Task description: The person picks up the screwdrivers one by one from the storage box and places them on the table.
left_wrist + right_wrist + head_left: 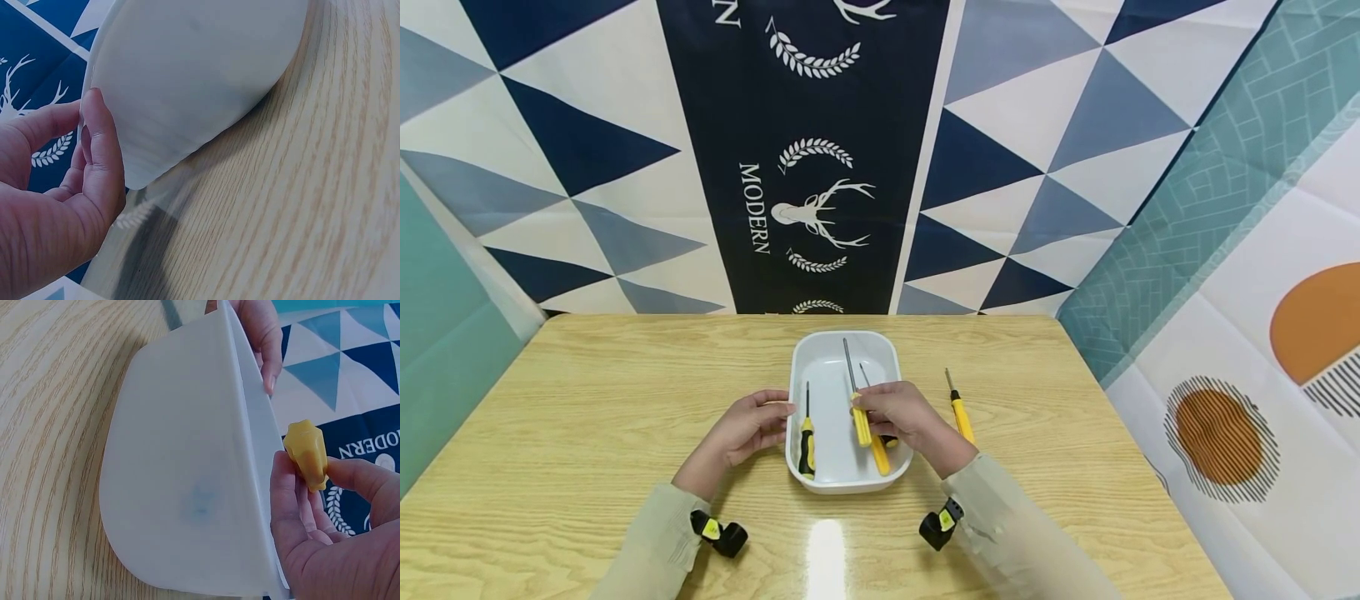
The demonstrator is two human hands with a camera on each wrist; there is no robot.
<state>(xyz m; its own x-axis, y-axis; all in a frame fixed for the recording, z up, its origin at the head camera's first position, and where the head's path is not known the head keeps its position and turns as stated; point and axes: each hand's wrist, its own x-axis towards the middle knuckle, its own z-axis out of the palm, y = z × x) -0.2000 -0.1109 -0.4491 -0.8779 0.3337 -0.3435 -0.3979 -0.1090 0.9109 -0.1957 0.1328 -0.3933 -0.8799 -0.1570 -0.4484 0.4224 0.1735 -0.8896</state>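
Note:
A white plastic tray (837, 350) stands on the wooden table. My left hand (752, 427) is at its left side; in the left wrist view, the thumb and fingers of that hand (81, 169) pinch the rim. Over the tray, my right hand (910, 417) pinches a screwdriver (861, 425) by its yellow handle, with the long shaft toward the back. The handle's end (306, 447) shows between thumb and fingers in the right wrist view. Inside the tray lie a black-and-yellow screwdriver (807, 450) at the left and a yellow-handled one (880, 457) at the right, partly hidden by my right hand.
Right of the tray, another yellow screwdriver (961, 414) lies on the table (625, 375), partly behind my right wrist. A patterned cloth (820, 208) hangs along the table's back edge. Each wrist carries a small black camera.

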